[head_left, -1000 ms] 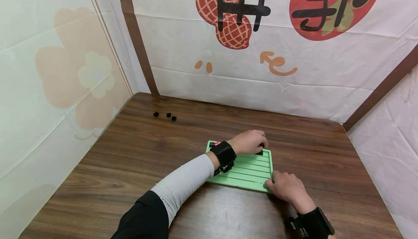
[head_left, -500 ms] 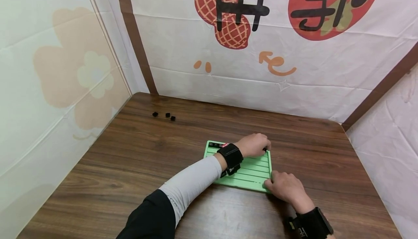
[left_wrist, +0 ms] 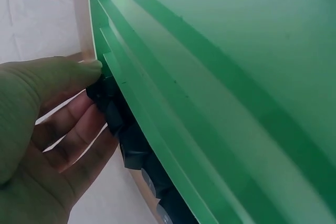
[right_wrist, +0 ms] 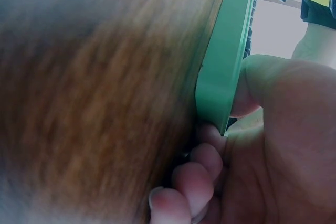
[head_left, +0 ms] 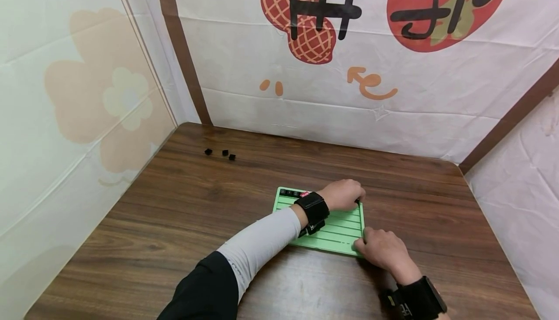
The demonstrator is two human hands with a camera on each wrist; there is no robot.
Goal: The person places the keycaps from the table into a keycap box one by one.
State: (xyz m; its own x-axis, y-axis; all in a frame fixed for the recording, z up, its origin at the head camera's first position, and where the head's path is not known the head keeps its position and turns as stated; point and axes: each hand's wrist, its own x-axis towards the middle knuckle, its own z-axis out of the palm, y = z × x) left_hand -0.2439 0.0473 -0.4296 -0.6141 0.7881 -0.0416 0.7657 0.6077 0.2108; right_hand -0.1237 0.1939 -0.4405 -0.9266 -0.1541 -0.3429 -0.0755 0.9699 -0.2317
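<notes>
A light green ridged tray [head_left: 336, 235] lies on the table. My left hand [head_left: 342, 194] reaches across to its far right corner. In the left wrist view, thumb and fingers pinch a small black keycap [left_wrist: 100, 88] at the end of a row in the tray's outermost slot. More black keycaps [left_wrist: 134, 148] line that slot. Overhead, several keycaps [head_left: 289, 193] and a red one [head_left: 304, 194] show left of the wrist; the hand hides others. My right hand [head_left: 384, 249] holds the tray's near right corner, thumb on top, fingers curled at the side and underneath.
Three loose black pieces [head_left: 224, 153] lie on the wooden table [head_left: 174, 223] near its far left corner. A printed white cloth [head_left: 244, 58] hangs behind the table, with further cloth panels at both sides.
My left hand has moved right along the tray's far edge to its corner, uncovering more keycaps at the left end of the row. The right hand stays at the near corner.
</notes>
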